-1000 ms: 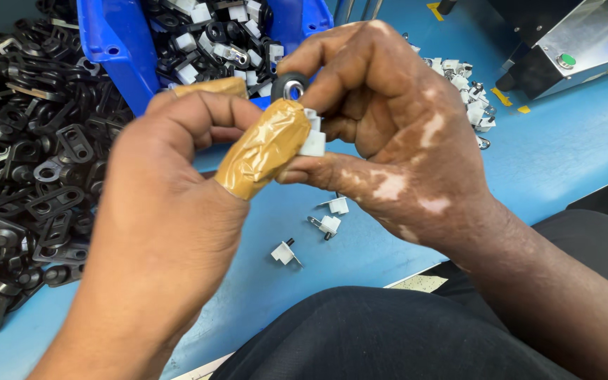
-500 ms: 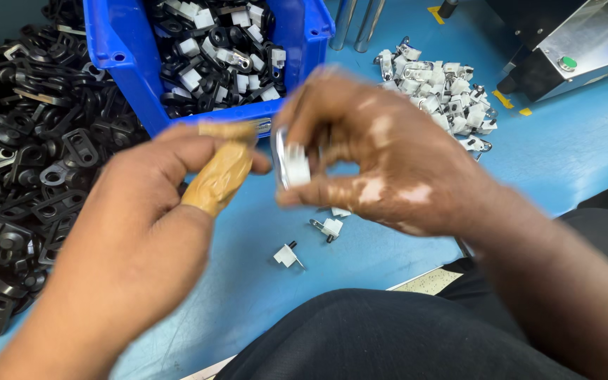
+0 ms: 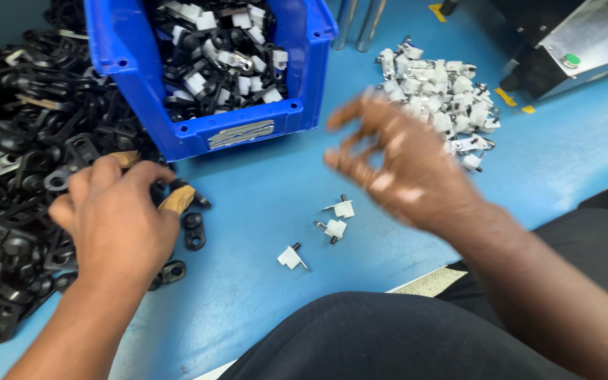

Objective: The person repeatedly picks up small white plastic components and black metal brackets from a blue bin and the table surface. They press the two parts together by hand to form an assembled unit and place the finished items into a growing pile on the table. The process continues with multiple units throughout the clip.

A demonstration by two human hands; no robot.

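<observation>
My left hand (image 3: 117, 225) rests knuckles up on the edge of a heap of black metal brackets (image 3: 15, 141). Its fingertips are wrapped in tan tape and curl down among the brackets, hiding whether they hold one. My right hand (image 3: 402, 165) hovers blurred above the blue tabletop, fingers spread, with nothing visible in it. It is between a blue bin (image 3: 248, 134) of assembled black-and-white parts and a pile of small white clips (image 3: 438, 91). Three loose white clips (image 3: 333, 229) lie on the table below my right hand.
A couple of stray black brackets (image 3: 193, 231) lie beside my left hand. A grey machine (image 3: 571, 49) with a green button stands at the back right. Two metal rods (image 3: 357, 24) rise behind the bin. My dark-trousered lap (image 3: 388, 338) fills the near edge.
The hands have parted. My left hand dropped to the black bracket heap. My right hand no longer shows the small part it held and has swung right toward the white clips.
</observation>
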